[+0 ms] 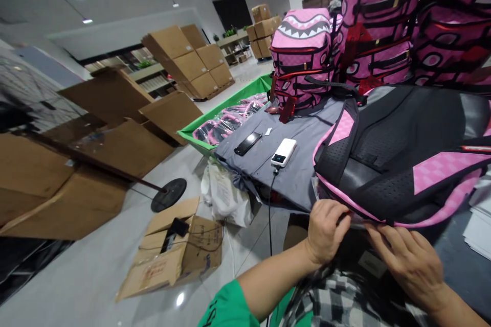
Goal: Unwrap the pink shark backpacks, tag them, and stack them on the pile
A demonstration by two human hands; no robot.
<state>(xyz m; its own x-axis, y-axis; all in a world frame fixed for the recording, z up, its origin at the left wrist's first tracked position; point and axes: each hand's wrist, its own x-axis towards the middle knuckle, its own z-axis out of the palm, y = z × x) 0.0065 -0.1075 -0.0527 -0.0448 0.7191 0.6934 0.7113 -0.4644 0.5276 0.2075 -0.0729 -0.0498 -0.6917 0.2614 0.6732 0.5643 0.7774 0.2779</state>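
Observation:
A black backpack with pink trim (387,163) lies on the table, straps and padded back facing up. Along its near edge shows a thin strip of clear plastic bag (358,219). My left hand (326,232) is closed at the backpack's near left corner, thumb and fingers pinching the plastic. Fingers bent together, my right hand (410,260) grips the same near edge farther right; its fingertips are partly hidden under the backpack. To the left lie a white power bank (284,152) with a black cable (270,214) plugged in, and a black phone (247,143).
Pink shark-mouth backpacks (301,56) stand at the back of the grey-covered table (307,184). Behind its left end, a green bin (226,107) holds plastic-wrapped bags. An open carton (199,250), a white plastic bag (224,194) and a round stand base (169,194) occupy the floor. White papers (479,230) lie right.

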